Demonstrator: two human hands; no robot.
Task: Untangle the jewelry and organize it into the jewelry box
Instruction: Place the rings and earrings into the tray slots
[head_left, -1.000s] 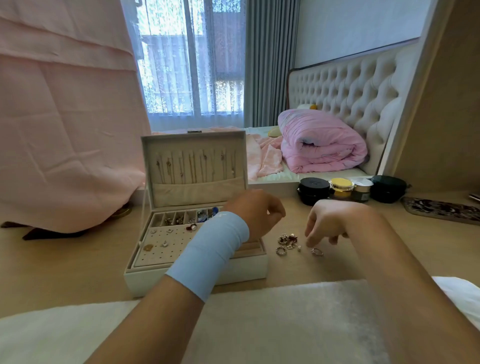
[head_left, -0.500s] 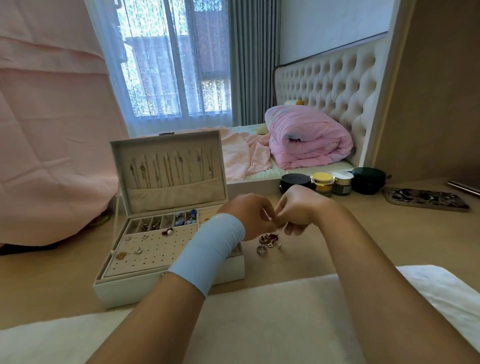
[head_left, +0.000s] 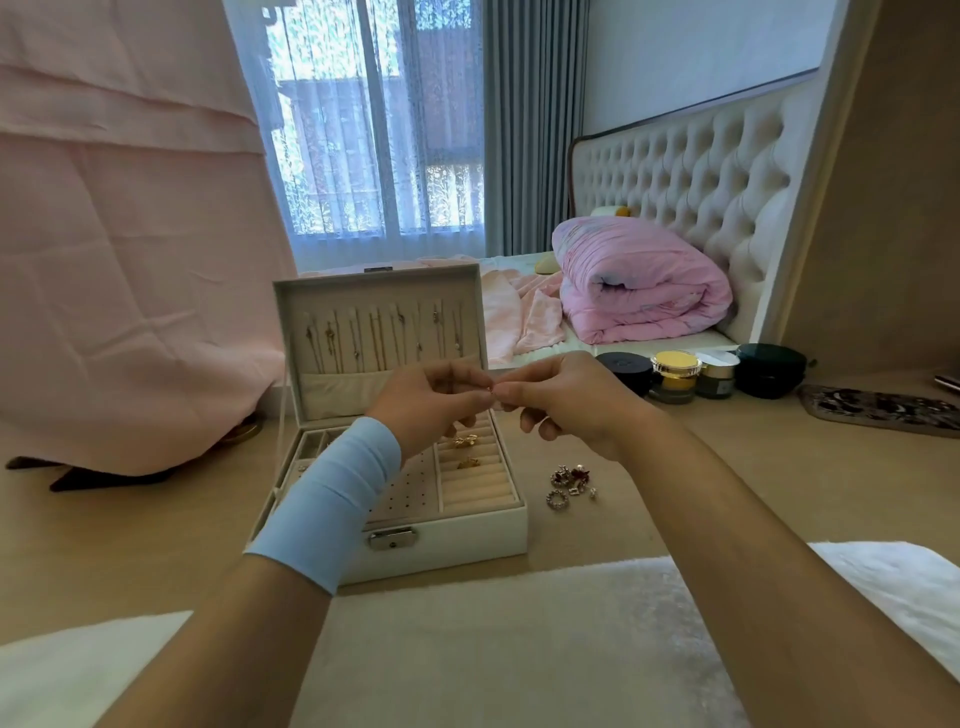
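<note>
Standing open, jewelry box (head_left: 457, 540) holds necklaces (head_left: 374, 338), rings (head_left: 466, 441).

Upright lid (head_left: 379, 291) walled off the jewelry box (head_left: 441, 540) at the back, & the left hand (head_left: 431, 402) w/ its forearm hung over the tray. The right hand (head_left: 566, 400) met it above the box's right edge. Bare tabletop (head_left: 769, 436) lay open btwn the loose jewelry pile (head_left: 569, 480) & the jars (head_left: 675, 376) at the rear.

Below my left hand (head_left: 431, 410): wide pale blue wristband (head_left: 332, 499), smooth, faintly creased.
My right forearm (head_left: 727, 545): bare.
</note>
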